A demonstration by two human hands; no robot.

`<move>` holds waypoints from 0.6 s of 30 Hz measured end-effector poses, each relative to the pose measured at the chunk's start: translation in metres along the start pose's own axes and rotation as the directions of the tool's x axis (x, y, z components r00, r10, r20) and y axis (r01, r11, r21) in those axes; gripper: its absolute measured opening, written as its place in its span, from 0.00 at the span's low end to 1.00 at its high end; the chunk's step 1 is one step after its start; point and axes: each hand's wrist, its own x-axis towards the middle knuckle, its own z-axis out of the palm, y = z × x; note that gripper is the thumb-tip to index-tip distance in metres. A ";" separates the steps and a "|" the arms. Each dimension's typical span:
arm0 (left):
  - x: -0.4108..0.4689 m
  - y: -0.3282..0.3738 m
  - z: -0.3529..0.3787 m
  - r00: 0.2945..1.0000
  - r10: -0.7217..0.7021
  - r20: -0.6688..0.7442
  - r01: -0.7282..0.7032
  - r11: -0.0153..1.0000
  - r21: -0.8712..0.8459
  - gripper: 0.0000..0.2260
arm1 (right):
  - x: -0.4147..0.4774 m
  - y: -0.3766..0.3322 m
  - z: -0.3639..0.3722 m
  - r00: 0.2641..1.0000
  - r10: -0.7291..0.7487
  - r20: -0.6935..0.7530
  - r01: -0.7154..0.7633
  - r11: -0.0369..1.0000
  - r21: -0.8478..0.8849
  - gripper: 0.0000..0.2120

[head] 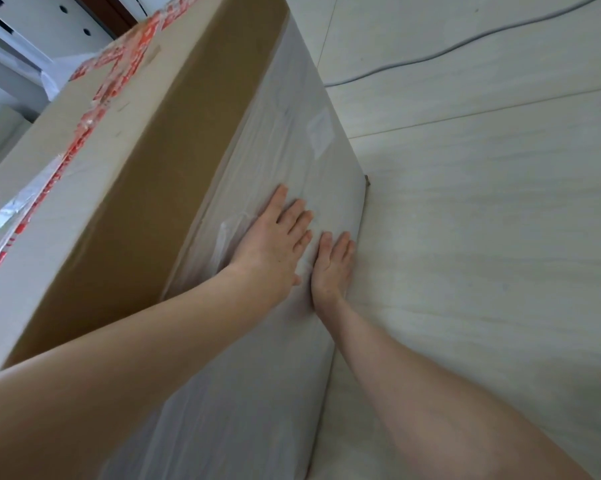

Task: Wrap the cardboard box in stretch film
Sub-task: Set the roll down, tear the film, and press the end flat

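Observation:
A large brown cardboard box (pixel 160 174) stands on the floor, its top sealed with red-and-white tape (pixel 94 98). Milky stretch film (pixel 292 140) covers the lower part of the side facing me, while a bare brown band runs above it. My left hand (pixel 274 244) lies flat on the film with its fingers straight and spread. Just to its right, my right hand (pixel 332 265) presses flat on the film near the box's bottom edge. Neither hand holds anything. No film roll is in view.
Pale wood-look floor (pixel 482 254) spreads to the right of the box. A thin white cable (pixel 441 53) runs across it at the far side. White furniture (pixel 11 57) and loose clear plastic (pixel 53 77) sit behind the box at top left.

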 end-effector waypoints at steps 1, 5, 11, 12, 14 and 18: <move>0.000 0.000 0.000 1.000 0.000 0.000 0.000 1.000 -0.002 0.32 | 0.000 0.000 -0.001 1.000 0.002 0.006 -0.002 1.000 0.000 0.30; -0.002 0.000 -0.004 1.000 0.005 -0.001 -0.005 1.000 -0.018 0.33 | 0.004 -0.002 -0.011 0.999 -0.001 0.053 0.000 1.000 0.014 0.31; -0.010 -0.026 -0.014 0.999 -0.036 -0.013 0.035 0.997 -0.064 0.30 | 0.025 -0.026 -0.033 0.997 0.069 0.033 -0.070 0.997 0.029 0.31; -0.012 -0.032 -0.016 0.997 -0.069 -0.039 0.066 0.995 -0.075 0.30 | 0.025 -0.029 -0.037 0.997 0.077 -0.001 -0.077 0.997 0.025 0.31; -0.016 -0.046 -0.020 0.983 -0.151 -0.106 0.138 0.983 -0.120 0.29 | 0.021 -0.034 -0.042 0.997 0.064 -0.038 -0.063 0.998 0.020 0.32; -0.030 -0.058 -0.027 0.962 -0.205 -0.179 0.173 0.968 -0.180 0.28 | 0.001 -0.041 -0.039 0.998 -0.031 -0.050 0.035 0.997 0.072 0.33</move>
